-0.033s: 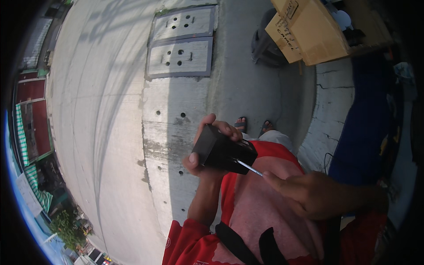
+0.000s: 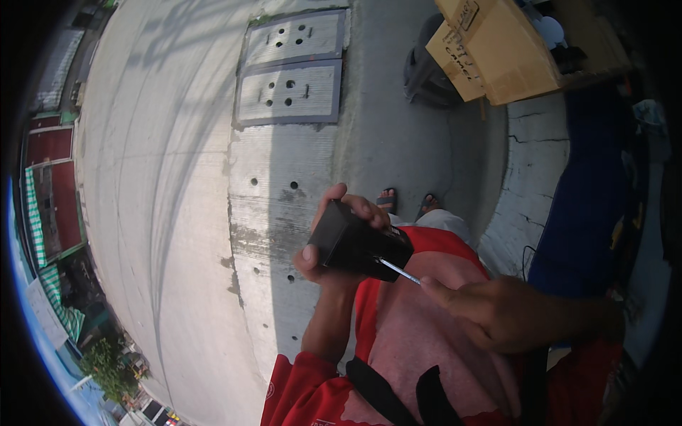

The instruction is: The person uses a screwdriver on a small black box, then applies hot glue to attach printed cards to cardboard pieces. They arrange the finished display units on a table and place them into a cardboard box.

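A black box-shaped case (image 2: 353, 240) is held up in front of my body, tilted. My left hand (image 2: 321, 245) wraps round its left end, thumb on the near side and fingers over the far edge. My right hand (image 2: 490, 312) is closed on a screwdriver, its index finger stretched along the tool. The thin metal shaft of the screwdriver (image 2: 401, 271) runs up and left, and its tip touches the right-hand face of the case. The screwdriver's handle is hidden inside my right hand.
A cardboard box (image 2: 508, 53) stands at the upper right, beside a dark round-edged object (image 2: 430, 67). Blue cloth (image 2: 586, 184) hangs along the right. Concrete drain covers (image 2: 290, 91) with holes lie in the pavement ahead. Stalls with a green checked awning (image 2: 35, 213) line the far left.
Almost nothing differs. The screwdriver and my right index finger have shifted very slightly left, with the tip still at the case.
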The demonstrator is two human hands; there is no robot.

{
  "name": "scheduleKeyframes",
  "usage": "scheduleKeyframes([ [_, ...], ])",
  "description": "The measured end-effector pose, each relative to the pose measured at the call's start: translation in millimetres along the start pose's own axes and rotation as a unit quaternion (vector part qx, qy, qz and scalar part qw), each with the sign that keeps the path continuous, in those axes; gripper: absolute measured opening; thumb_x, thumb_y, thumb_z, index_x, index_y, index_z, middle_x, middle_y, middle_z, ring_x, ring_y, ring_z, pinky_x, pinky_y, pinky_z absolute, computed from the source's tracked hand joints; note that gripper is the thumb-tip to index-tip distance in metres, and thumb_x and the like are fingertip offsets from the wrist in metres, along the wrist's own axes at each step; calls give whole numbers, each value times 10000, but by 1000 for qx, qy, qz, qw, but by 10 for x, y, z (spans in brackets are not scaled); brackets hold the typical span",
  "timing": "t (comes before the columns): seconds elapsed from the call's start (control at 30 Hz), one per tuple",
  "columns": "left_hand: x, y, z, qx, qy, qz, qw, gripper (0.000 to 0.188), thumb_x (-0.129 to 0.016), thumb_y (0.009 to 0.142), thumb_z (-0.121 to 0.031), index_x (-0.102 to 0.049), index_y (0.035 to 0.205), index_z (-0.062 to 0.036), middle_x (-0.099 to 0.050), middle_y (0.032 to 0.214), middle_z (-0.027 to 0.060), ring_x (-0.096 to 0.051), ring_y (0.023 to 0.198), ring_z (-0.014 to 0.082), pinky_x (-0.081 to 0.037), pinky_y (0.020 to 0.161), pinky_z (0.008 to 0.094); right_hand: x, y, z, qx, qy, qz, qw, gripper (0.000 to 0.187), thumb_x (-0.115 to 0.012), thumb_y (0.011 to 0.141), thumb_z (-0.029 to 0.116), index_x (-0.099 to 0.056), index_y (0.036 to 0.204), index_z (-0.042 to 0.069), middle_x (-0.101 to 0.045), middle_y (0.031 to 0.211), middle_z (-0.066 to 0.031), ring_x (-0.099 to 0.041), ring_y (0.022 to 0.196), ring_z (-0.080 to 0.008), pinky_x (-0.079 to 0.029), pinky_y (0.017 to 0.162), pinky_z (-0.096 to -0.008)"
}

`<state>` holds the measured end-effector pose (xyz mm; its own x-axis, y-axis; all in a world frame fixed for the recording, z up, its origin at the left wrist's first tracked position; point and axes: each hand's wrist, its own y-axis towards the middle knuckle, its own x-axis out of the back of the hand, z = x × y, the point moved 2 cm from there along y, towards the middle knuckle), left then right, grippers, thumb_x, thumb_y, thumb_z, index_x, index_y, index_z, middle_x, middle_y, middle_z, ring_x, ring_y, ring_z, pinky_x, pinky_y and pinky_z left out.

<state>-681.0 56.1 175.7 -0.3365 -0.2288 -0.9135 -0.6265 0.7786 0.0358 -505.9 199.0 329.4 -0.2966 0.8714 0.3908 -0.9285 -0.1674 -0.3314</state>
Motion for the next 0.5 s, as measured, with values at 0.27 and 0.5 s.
scheduleKeyframes([
  [0.27, -244, -9, 351, 73, -286, -111, 949, 776, -568, 865, -584, -489, 1430, -57, -573, 1088, 129, -548, 976, 254, -454, 896, 445, -202, 375, -46, 58, 197, -33, 978, 533, -512, 1013, 61, -423, 1536, 5, -663, 811, -176, -680, 714, -250, -536, 726, -364],
  [0.5, -84, 30, 357, 37, -190, -104, 975, 870, -605, 791, -633, -460, 1440, -73, -606, 1068, 147, -534, 1018, 269, -437, 933, 428, -36, 136, -115, -18, 255, -170, 952, 385, -605, 982, 81, -584, 1355, -14, -703, 832, -103, -668, 729, -141, -508, 707, -295],
])
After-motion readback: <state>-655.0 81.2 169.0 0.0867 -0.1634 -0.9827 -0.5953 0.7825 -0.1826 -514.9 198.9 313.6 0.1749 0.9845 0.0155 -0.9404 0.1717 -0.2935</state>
